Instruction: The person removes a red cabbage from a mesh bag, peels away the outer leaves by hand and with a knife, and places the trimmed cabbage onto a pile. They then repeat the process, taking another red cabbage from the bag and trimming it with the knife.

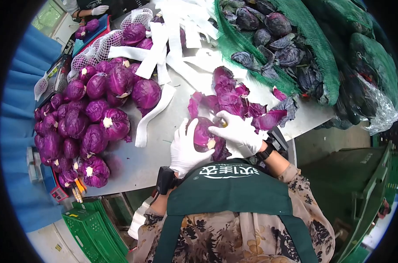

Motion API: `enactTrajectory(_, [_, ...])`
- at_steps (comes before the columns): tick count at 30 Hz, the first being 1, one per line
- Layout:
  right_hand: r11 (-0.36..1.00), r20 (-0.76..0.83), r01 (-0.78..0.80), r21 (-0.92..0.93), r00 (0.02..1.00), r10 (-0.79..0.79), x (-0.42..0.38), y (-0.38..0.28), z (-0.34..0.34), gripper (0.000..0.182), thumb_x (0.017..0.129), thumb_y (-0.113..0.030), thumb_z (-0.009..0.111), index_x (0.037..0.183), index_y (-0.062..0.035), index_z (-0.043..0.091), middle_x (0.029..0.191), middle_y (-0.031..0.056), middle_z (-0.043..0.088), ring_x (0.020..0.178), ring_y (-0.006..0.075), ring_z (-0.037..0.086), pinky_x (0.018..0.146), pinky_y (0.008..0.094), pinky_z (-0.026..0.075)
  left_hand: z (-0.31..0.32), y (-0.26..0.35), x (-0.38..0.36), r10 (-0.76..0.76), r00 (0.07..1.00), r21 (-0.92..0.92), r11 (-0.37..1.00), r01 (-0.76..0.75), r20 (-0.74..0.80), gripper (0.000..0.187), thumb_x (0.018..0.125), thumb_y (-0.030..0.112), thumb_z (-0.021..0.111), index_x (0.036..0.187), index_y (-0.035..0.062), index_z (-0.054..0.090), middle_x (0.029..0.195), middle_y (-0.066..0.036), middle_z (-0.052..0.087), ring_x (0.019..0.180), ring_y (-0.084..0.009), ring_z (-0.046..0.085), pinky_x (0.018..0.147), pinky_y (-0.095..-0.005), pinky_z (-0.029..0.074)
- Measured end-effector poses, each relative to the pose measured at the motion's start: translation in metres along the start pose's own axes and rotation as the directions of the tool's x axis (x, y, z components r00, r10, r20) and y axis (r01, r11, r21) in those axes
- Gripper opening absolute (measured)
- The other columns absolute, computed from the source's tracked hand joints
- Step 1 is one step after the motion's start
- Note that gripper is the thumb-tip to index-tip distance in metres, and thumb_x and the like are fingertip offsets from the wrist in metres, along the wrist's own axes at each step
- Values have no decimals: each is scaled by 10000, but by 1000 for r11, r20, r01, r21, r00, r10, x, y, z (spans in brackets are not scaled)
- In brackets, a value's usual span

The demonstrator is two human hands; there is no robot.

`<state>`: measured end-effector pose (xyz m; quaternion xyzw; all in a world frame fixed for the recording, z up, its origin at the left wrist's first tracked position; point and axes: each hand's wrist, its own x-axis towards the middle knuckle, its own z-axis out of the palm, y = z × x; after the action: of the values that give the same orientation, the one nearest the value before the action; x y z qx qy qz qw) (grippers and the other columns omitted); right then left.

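Observation:
A red cabbage rests on the metal table in front of me, its pale cut stem facing my body. My left hand, in a white glove, is wrapped round the cabbage's left side. Against its right side is my gloved right hand, fingers curled, with a small yellowish bit showing between thumb and fingers; what it is I cannot make out. Loose purple outer leaves lie just beyond both hands. A dark purple leaf piece hangs under the cabbage, beside the right hand.
Many red cabbages are piled at left on the table. White strips and white mesh netting lie at the back. A green mesh sack of dark leaves stands right. Green crates sit lower left. Another person's gloved hand shows at top left.

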<state>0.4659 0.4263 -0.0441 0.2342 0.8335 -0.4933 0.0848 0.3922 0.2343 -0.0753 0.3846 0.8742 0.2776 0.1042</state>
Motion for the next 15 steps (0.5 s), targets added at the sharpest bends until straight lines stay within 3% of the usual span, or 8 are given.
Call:
enactTrajectory(2, [1000, 105, 16, -5, 994, -15, 11, 12, 6, 491, 831, -414, 646, 1093, -13, 536, 955, 181, 644, 903, 271, 635, 826, 356, 482, 0, 1, 0, 5, 1000, 31, 1000, -5, 6, 971, 582, 452, 814, 1395, 122, 397, 1388, -197, 397, 1221, -383, 459, 948, -447, 462])
enactTrajectory(4, [999, 94, 51, -5, 994, -50, 15, 10, 4, 477, 811, -381, 653, 1066, 2, 530, 923, 187, 642, 866, 289, 637, 795, 370, 485, 1, 3, -1, 47, 999, 71, 996, -46, -10, 967, 586, 466, 802, 1393, 120, 398, 1391, -206, 397, 1223, -389, 452, 949, -449, 459])
enactTrajectory(6, [993, 210, 63, -102, 977, -40, 16, 2, -5, 435, 785, -316, 643, 1046, 12, 523, 894, 211, 636, 849, 314, 642, 780, 409, 484, 2, 4, -2, 48, 999, 79, 996, -47, -15, 965, 585, 463, 803, 1392, 120, 400, 1388, -210, 400, 1222, -393, 451, 951, -450, 458])
enactTrajectory(13, [970, 101, 91, -225, 992, -70, 10, 1, 4, 350, 763, -212, 603, 1029, 2, 526, 847, 227, 626, 814, 369, 623, 746, 406, 484, 2, 8, 0, 82, 997, 133, 988, -81, 4, 962, 583, 463, 803, 1388, 123, 402, 1394, -212, 397, 1213, -399, 458, 955, -450, 458])
enactTrajectory(15, [978, 35, 103, -183, 995, -99, 15, 18, 9, 286, 766, -159, 586, 1010, -13, 552, 829, 186, 633, 778, 292, 624, 719, 361, 481, 4, 6, -2, 71, 997, 109, 992, -69, -8, 962, 583, 454, 806, 1389, 123, 400, 1397, -211, 393, 1215, -398, 458, 961, -448, 456])
